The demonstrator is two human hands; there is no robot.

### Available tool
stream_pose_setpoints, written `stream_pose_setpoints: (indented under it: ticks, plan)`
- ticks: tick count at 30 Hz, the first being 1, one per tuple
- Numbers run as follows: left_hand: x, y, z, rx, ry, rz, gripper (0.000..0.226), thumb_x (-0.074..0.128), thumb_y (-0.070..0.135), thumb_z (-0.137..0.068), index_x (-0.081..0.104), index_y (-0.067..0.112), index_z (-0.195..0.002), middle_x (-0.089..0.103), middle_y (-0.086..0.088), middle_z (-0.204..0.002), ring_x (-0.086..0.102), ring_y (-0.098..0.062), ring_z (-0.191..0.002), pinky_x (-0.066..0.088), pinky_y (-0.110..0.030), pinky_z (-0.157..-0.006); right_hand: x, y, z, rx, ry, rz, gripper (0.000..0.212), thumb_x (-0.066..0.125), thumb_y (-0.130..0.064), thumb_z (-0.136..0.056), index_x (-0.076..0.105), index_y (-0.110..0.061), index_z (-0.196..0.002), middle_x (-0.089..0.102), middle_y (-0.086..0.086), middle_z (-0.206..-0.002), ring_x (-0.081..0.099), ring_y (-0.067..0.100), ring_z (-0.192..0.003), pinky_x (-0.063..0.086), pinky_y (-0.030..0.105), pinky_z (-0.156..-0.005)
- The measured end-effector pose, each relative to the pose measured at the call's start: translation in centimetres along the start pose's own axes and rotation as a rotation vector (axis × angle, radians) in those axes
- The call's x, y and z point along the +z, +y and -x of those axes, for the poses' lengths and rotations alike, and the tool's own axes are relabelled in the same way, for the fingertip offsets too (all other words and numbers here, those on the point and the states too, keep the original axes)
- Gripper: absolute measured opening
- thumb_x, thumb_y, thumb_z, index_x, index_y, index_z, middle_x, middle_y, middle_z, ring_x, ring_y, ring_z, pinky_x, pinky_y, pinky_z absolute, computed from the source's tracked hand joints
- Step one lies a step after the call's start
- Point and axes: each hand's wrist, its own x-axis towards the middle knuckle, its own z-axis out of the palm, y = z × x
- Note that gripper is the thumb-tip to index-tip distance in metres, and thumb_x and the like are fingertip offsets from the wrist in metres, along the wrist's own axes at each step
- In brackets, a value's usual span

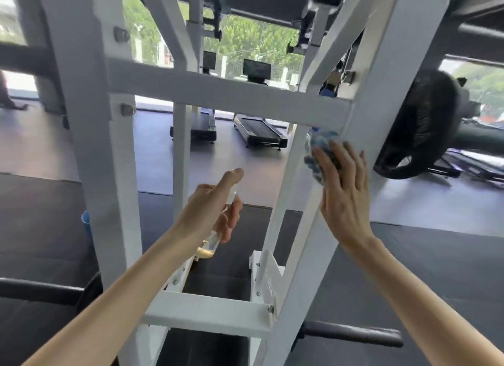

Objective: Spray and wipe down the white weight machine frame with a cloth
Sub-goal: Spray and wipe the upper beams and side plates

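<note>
The white weight machine frame fills the view, with a horizontal crossbar and slanted uprights. My left hand is closed around a small clear spray bottle with a little yellowish liquid at its bottom, held in front of the frame's middle. My right hand presses a blue cloth flat against the right slanted upright, just below where the crossbar joins it. My fingers cover most of the cloth.
A black weight plate hangs on a bar at the right. Two treadmills stand beyond the frame by the windows. Dark rubber flooring lies below. A black padded bar crosses at lower left, and a blue object sits behind the left upright.
</note>
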Motion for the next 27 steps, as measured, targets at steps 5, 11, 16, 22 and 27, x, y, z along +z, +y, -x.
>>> stream_pose_setpoints:
  ticks: [5,11,16,22,27]
  plan:
    - [2.1,3.2,-0.6,0.056,-0.068,0.001,0.065,0.044,0.05,-0.095,0.048,0.014,-0.042,0.048,-0.006,-0.045,0.044,-0.022,-0.037,0.036,-0.02,-0.041,1.7,2.8,1.6,0.27,-0.114,0.092,0.063,0.04,0.004,-0.088,0.021,0.0,-0.148,0.016,0.014,-0.156,0.01,0.032,-0.144,0.019,0.054,-0.114]
    - [3.5,7.8,-1.3,0.127,-0.189,-0.022,0.065,0.042,0.05,-0.097,0.048,0.015,-0.043,0.048,-0.006,-0.048,0.044,-0.021,-0.038,0.039,-0.02,-0.042,2.5,1.2,0.1,0.351,-0.177,-0.059,0.066,0.03,-0.004,-0.092,-0.002,0.0,-0.149,-0.01,0.01,-0.157,-0.009,0.025,-0.146,0.005,0.049,-0.118]
    - [4.1,11.6,-2.7,0.177,-0.228,0.016,0.067,0.041,0.054,-0.095,0.049,0.017,-0.04,0.047,-0.005,-0.047,0.044,-0.021,-0.038,0.041,-0.023,-0.044,0.5,2.4,-11.7,0.431,0.032,-0.111,0.071,0.04,-0.002,-0.088,0.002,0.002,-0.149,-0.001,0.015,-0.157,-0.006,0.028,-0.146,0.001,0.044,-0.119]
    - [4.8,15.5,-4.5,0.194,-0.323,0.062,0.064,0.042,0.056,-0.094,0.049,0.02,-0.042,0.047,-0.002,-0.047,0.043,-0.017,-0.039,0.041,-0.02,-0.043,0.8,2.4,-9.1,0.377,0.055,-0.134,0.062,0.038,-0.018,-0.1,0.005,-0.001,-0.15,-0.001,0.008,-0.159,-0.005,0.022,-0.146,0.005,0.045,-0.119]
    - [5.2,18.1,-5.3,0.244,-0.337,0.023,0.06,0.043,0.057,-0.092,0.048,0.016,-0.049,0.046,-0.003,-0.048,0.042,-0.017,-0.039,0.041,-0.02,-0.043,-0.4,4.8,-15.0,0.364,0.066,-0.019,0.063,0.034,-0.03,-0.102,0.004,0.0,-0.15,0.001,0.012,-0.158,-0.004,0.022,-0.146,0.002,0.042,-0.12]
